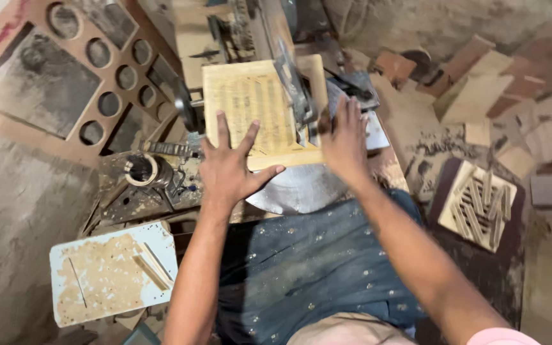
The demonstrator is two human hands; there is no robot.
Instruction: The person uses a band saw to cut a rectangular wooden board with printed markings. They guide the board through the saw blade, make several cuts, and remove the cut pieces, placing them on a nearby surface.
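Your left hand (228, 167) and right hand (343, 140) press flat, fingers spread, gripping nothing, on the wooden board (250, 105). Looks stiff and light; hold its near edge, clear of the blade (295, 89).

no packages, labels, signs or screens anywhere in this shot — just bare wood, dust and machine parts, nothing printed or boxed up to speak of.

Dusty concrete floor (20, 211), sawdust everywhere. Brown board with round cutouts (107, 70) lies upper left; wood offcuts (499, 83) piled upper right. Small pale sawdust-covered stool (110, 271) sits lower left.
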